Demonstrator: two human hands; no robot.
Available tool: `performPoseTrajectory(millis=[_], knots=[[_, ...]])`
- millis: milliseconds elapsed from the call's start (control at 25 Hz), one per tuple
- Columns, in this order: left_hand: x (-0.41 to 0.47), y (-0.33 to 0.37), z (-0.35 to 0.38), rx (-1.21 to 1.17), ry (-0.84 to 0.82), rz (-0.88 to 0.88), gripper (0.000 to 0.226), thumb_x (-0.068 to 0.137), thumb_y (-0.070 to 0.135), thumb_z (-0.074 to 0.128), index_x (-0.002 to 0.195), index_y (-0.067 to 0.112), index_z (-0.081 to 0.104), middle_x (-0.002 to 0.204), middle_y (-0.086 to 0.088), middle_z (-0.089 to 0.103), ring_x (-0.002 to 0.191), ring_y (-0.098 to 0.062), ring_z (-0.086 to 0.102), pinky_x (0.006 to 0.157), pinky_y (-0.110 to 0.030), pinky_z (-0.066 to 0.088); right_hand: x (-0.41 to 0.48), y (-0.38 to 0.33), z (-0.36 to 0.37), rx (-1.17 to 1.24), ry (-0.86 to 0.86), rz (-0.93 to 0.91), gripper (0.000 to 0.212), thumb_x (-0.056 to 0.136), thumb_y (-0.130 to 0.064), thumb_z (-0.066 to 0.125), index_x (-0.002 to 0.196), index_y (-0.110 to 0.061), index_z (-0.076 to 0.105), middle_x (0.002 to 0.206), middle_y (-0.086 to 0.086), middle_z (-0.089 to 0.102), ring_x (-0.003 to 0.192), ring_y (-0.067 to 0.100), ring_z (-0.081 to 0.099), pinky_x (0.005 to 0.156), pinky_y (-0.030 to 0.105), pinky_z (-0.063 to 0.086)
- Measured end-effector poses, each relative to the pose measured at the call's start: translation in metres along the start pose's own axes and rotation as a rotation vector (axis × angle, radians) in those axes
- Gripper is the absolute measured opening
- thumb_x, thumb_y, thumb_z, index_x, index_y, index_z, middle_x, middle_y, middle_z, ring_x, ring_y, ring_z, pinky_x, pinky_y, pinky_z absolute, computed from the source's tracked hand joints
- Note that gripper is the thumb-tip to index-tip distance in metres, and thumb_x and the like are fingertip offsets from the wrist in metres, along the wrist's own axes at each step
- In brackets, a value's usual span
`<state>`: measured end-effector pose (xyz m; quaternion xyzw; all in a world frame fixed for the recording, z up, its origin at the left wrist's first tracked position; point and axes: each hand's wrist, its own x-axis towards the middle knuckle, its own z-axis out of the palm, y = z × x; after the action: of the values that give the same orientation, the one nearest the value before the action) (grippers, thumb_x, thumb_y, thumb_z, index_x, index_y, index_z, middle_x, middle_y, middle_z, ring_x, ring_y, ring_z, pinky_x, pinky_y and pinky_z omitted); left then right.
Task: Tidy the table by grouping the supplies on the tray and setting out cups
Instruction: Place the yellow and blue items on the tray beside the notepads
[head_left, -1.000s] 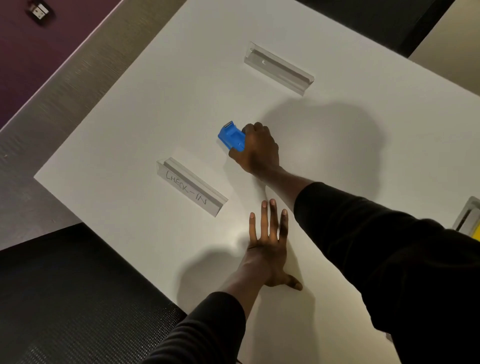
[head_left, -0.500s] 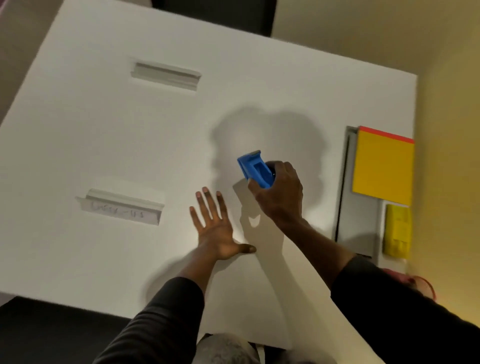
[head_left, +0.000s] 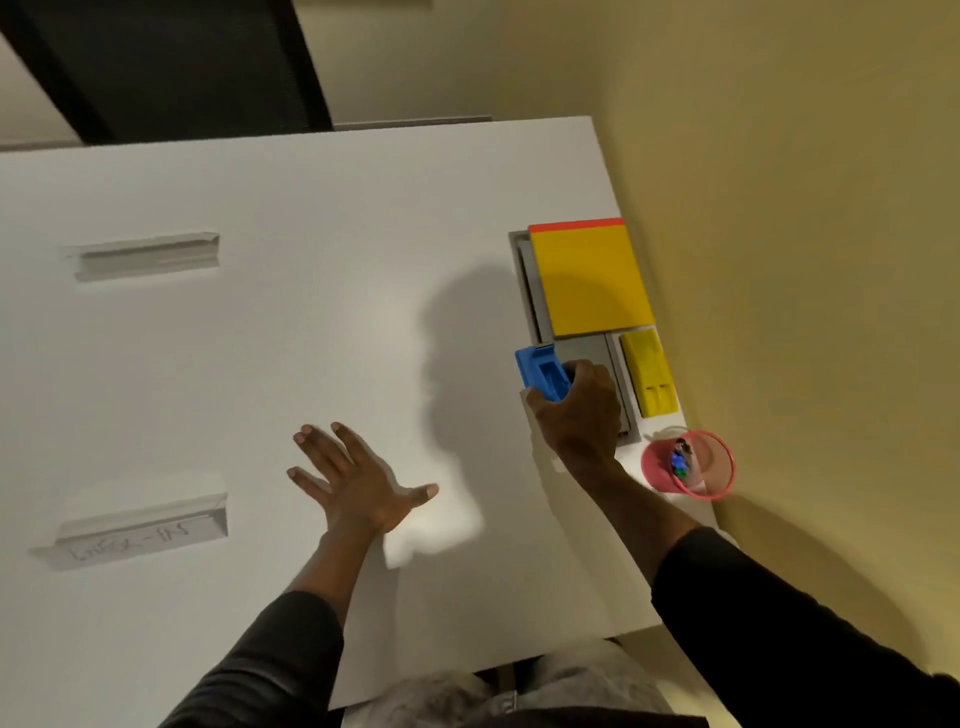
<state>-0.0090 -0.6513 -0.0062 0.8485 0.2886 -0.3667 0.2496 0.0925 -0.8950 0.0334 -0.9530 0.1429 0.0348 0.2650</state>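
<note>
My right hand grips a blue plastic tape dispenser and holds it over the left edge of the grey tray at the table's right side. On the tray lie a yellow pad with a red strip and a small yellow stapler-like item. A pink translucent cup with small coloured items inside stands just below the tray. My left hand rests flat on the white table with fingers spread, holding nothing.
Two clear acrylic sign holders sit on the table's left: one blank, one with handwriting. The table's right edge borders a tan floor. A dark panel lies beyond the far edge.
My right hand carried the blue dispenser from the table's middle rightward to the tray's edge. The view swung right, bringing the tray and pink cup into sight. My left hand stayed flat.
</note>
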Motion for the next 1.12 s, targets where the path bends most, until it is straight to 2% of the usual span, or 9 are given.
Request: performPoseTrajectory(millis=[80, 200, 400, 600, 760, 1120], knots=[[-0.007, 0.017, 0.013, 0.034, -0.01, 0.062, 0.171, 0.054, 0.107, 0.049, 0.149, -0.001, -0.044, 0.151, -0.028, -0.057, 0.143, -0.046, -0.054, 0.12, -0.074, -0.019, 0.008, 0.01, 0.001, -0.026, 0.007, 0.021, 0.058, 0.078, -0.042, 0.084, 0.12, -0.01, 0.059, 0.114, 0.009, 0.061, 0.105, 0.027, 0.062, 0.08, 0.04, 0.06], [-0.011, 0.046, 0.036, 0.09, -0.088, 0.124, 0.175, 0.051, 0.104, 0.057, 0.146, 0.004, -0.049, 0.146, -0.027, -0.063, 0.138, -0.051, -0.056, 0.119, -0.077, -0.017, 0.023, 0.034, -0.006, -0.066, 0.045, 0.081, 0.055, 0.081, -0.04, 0.081, 0.12, -0.008, 0.059, 0.117, 0.012, 0.061, 0.111, 0.03, 0.06, 0.083, 0.041, 0.058], [-0.005, 0.043, 0.041, 0.122, -0.119, 0.119, 0.183, 0.04, 0.106, 0.062, 0.144, 0.009, -0.053, 0.144, -0.025, -0.065, 0.136, -0.051, -0.058, 0.118, -0.076, -0.02, 0.043, 0.057, -0.004, -0.156, 0.027, 0.107, 0.059, 0.083, -0.041, 0.08, 0.126, -0.007, 0.058, 0.122, 0.014, 0.059, 0.112, 0.03, 0.057, 0.08, 0.039, 0.055], [-0.001, 0.045, 0.042, 0.139, -0.15, 0.118, 0.182, 0.041, 0.107, 0.06, 0.142, 0.009, -0.054, 0.142, -0.025, -0.066, 0.135, -0.052, -0.058, 0.117, -0.077, -0.019, 0.055, 0.063, 0.008, -0.192, 0.023, 0.097, 0.06, 0.082, -0.041, 0.08, 0.125, -0.006, 0.059, 0.121, 0.016, 0.06, 0.109, 0.03, 0.058, 0.078, 0.039, 0.056], [-0.001, 0.045, 0.04, 0.167, -0.163, 0.12, 0.181, 0.04, 0.109, 0.056, 0.141, 0.009, -0.055, 0.141, -0.026, -0.067, 0.134, -0.053, -0.058, 0.117, -0.076, -0.021, 0.057, 0.062, 0.016, -0.215, 0.021, 0.067, 0.059, 0.079, -0.039, 0.083, 0.122, -0.004, 0.06, 0.118, 0.018, 0.062, 0.108, 0.032, 0.059, 0.079, 0.036, 0.052], [-0.002, 0.046, 0.039, 0.155, -0.16, 0.11, 0.182, 0.041, 0.108, 0.058, 0.142, 0.008, -0.055, 0.141, -0.027, -0.066, 0.134, -0.054, -0.058, 0.117, -0.077, -0.019, 0.058, 0.065, 0.023, -0.192, 0.007, 0.071, 0.057, 0.08, -0.033, 0.082, 0.121, -0.001, 0.058, 0.117, 0.02, 0.06, 0.109, 0.035, 0.058, 0.083, 0.041, 0.054]])
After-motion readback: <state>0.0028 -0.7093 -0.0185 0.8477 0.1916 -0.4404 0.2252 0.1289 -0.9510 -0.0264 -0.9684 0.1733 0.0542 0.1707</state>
